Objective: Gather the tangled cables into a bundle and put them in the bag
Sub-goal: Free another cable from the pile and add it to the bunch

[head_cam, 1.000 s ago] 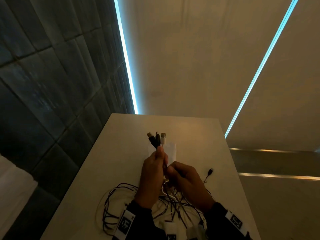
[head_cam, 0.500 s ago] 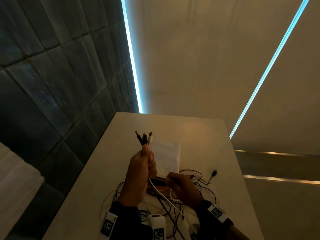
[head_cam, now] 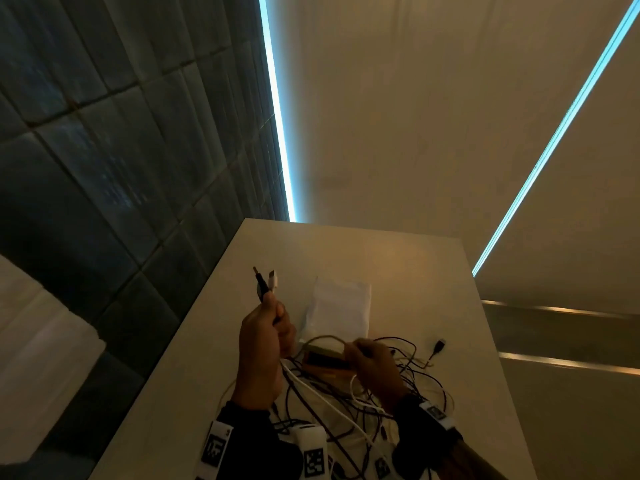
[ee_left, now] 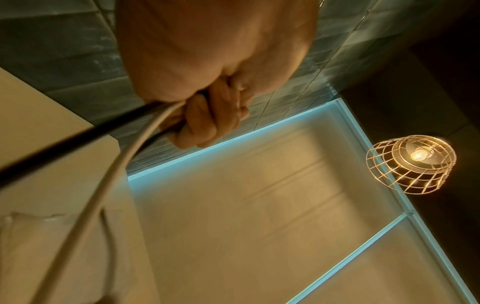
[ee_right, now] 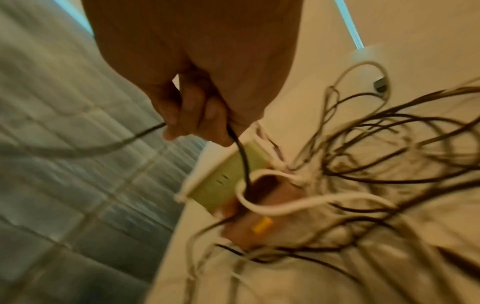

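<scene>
My left hand [head_cam: 272,311] is raised over the table and grips the ends of several cables; their black and white plugs [head_cam: 266,282] stick up above the fist. In the left wrist view the fingers [ee_left: 207,121] curl round a black cable and a white cable [ee_left: 122,162]. My right hand [head_cam: 362,353] is lower and to the right, pinching a black cable [ee_right: 240,148] out of the tangle [head_cam: 346,403] on the table. The white bag [head_cam: 341,308] lies flat just beyond both hands.
A small green and orange box [head_cam: 325,358] [ee_right: 226,176] lies under the cables between my hands. A loose USB plug [head_cam: 438,346] rests to the right of the tangle. The pale table [head_cam: 398,258] ends at a dark tiled wall [head_cam: 121,150] on the left.
My hands have drawn apart: the left one went left with the plug ends, the right one went right and lower along the cables. The bag now shows between them.
</scene>
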